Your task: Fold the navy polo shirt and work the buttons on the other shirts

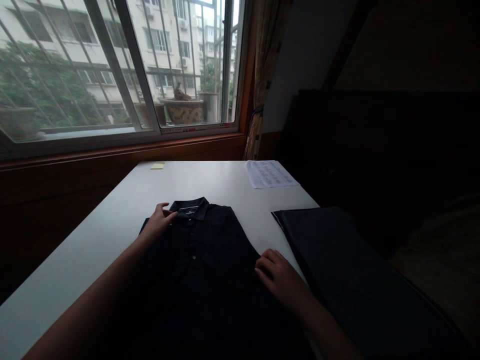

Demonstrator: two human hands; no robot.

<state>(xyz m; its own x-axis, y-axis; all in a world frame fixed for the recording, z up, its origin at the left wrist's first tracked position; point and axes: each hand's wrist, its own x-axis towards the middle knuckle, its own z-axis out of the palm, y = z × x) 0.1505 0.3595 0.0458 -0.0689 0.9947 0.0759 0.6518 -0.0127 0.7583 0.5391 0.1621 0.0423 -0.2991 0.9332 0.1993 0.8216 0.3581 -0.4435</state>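
Note:
A dark navy button-up shirt (210, 250) lies front up, its collar toward the window and small pale buttons down the middle. White print and a light strip show inside the collar. My left hand (160, 220) rests at the left side of the collar, thumb and fingers apart. Along the shirt's right edge, my right hand (275, 275) has its fingers curled onto the cloth in a loose pinch. The lower part of the shirt fades into deep shadow.
Beneath the shirt is a white table (112, 230). Dark folded cloth (337, 260) with a pale edge lies at the right. Printed sheets (270, 175) and a yellow sticky note pad (157, 165) sit along the far edge, below a barred window (176, 65).

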